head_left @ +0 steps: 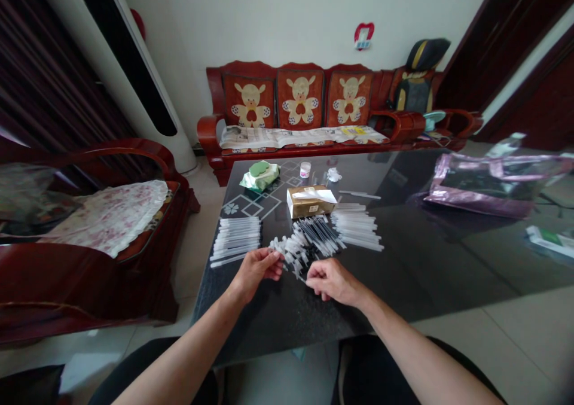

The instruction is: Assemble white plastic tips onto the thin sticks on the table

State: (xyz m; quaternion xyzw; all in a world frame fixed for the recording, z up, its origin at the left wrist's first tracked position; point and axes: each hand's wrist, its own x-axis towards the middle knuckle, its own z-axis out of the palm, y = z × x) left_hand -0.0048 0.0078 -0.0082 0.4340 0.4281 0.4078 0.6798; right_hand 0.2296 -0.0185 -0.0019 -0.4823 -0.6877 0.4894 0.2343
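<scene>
My left hand [262,265] is closed in a pinch at the left side of a heap of small white pen caps [291,248]. What its fingertips hold is too small to make out. Just right of the heap, my right hand [329,279] pinches too; a thin pale bit shows at its fingertips, its kind unclear. Small black pieces [310,253] lie among the caps. Behind them is a bundle of dark pen refills [319,234]. White pen barrels [359,227] are stacked on the right, and a row of white pens [236,237] lies on the left.
On the dark table [287,327] stand a tissue box [309,203], a green wipes pack [260,176], a small white jar [305,170] and a crumpled tissue [333,174]. A pink-edged clear bag [484,186] rests at the right. A wooden sofa [210,127] is beyond.
</scene>
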